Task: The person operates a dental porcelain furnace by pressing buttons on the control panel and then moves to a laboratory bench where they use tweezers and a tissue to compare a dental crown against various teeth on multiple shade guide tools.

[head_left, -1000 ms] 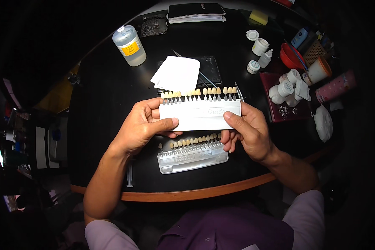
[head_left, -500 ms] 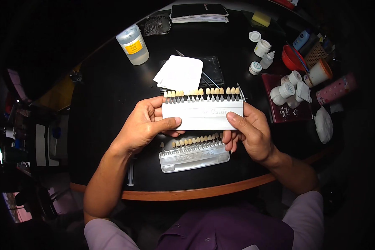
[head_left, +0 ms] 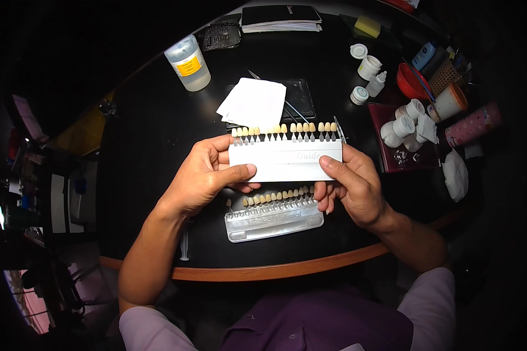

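Note:
A white dental shade guide (head_left: 281,165) with a row of tooth-shaped tabs along its far edge is held level over the black table. My left hand (head_left: 208,172) grips its left end, thumb on the front face and fingers behind. At the right end my right hand (head_left: 354,184) pinches it the same way, its other fingers curled below. A second, silver shade guide (head_left: 273,224) lies on the table just nearer to me, its tooth tabs partly under the held one. Beyond the tabs are folded white paper sheets (head_left: 255,102) on a dark slab (head_left: 301,96) with thin instruments.
A bottle with a yellow label (head_left: 188,65) stands at far left, a notebook (head_left: 281,19) at the back. White jars (head_left: 369,68), a red bowl (head_left: 411,82) and a dark red tray (head_left: 375,123) crowd the right. A syringe-like clear tube (head_left: 184,243) lies near the wooden table edge (head_left: 263,271).
Almost nothing differs. The held shade guide is tilted very slightly, so the glare on its face has shifted; both hands keep the same grip.

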The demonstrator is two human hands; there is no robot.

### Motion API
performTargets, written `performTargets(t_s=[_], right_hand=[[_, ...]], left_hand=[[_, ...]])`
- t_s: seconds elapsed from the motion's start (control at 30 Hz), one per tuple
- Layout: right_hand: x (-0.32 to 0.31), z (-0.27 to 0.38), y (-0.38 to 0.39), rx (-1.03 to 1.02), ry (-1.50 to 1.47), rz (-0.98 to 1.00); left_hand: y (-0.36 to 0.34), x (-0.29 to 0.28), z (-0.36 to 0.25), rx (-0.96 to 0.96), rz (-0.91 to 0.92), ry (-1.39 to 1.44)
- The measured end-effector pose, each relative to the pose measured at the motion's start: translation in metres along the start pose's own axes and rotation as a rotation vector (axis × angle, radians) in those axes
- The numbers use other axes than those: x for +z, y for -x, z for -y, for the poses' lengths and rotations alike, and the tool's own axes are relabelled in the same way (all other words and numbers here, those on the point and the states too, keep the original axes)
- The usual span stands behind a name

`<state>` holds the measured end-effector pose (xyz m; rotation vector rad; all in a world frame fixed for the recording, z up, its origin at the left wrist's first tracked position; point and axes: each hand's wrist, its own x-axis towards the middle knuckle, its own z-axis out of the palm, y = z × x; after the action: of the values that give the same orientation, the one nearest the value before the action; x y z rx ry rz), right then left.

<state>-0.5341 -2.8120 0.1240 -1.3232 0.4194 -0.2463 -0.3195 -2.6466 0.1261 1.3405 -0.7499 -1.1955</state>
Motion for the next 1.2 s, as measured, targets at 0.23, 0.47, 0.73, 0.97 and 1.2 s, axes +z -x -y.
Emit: performTargets(t_s=[0.23,0.47,0.73,0.97,1.2], right_hand=[[0.0010,0.0010,-0.0006,0.010,-0.011,-0.006],[-0.0009,-0.0014,-0.0018,0.003,-0.003,0.000],[0.0004,-0.0035,-0.0020,0.010,-0.005,-0.016],[0.0035,-0.0054,-0.0015,-0.015,-0.003,-0.036],[0.0023,-0.0061,-0.0018,-0.012,0.013,-0.049]], left_hand=[[0.0004,-0.0010,0.0027,0.030,-0.014,0.006],[0.0023,-0.0001,-0.0004,0.032,-0.003,0.019],[0.0043,-0.0022,-0.0010,0.050,-0.004,0.016],[0.0058,-0.0018,-0.0025,0.046,0.001,0.006],[0.0056,-0.0019,-0.0037,0.044,-0.006,-0.006]])
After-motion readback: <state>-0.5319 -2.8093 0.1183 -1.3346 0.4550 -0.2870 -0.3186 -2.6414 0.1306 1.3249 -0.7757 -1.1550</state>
